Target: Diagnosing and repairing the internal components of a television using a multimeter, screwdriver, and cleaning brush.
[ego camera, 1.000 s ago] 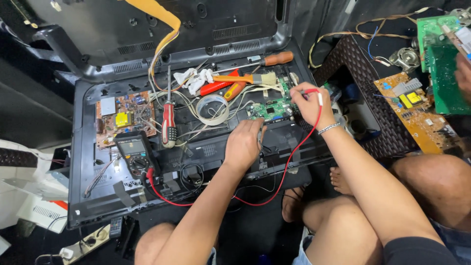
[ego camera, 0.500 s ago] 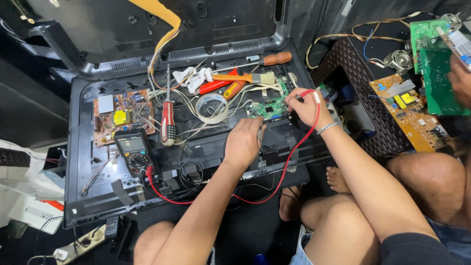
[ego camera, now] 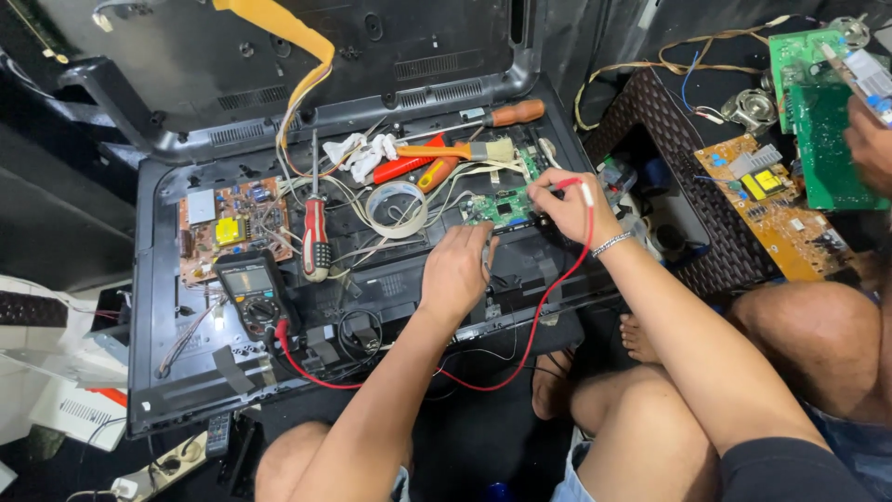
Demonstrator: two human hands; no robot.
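Note:
An opened flat-screen chassis [ego camera: 167, 372] lies on the floor. My right hand [ego camera: 567, 203] pinches a red test probe [ego camera: 564, 184], its tip on the small green circuit board [ego camera: 497, 206]. A red lead [ego camera: 539, 321] loops down from the probe to the black multimeter [ego camera: 251, 290] at the left. My left hand [ego camera: 457, 270] rests just below the green board, fingers curled; a black probe in it is mostly hidden. A metal bracelet sits on my right wrist.
Inside the chassis lie an orange power board [ego camera: 228, 228], a red-handled screwdriver [ego camera: 314, 237], a tape roll [ego camera: 395, 206], orange pliers and a brush [ego camera: 455, 151]. At the right stand a wicker basket [ego camera: 688, 177] and loose boards [ego camera: 780, 204]; another person's hand [ego camera: 869, 144] holds a green board.
The view has shifted slightly. My two hands stay on the green board with almost no movement. The other person's hand at the right edge moved a little with its board.

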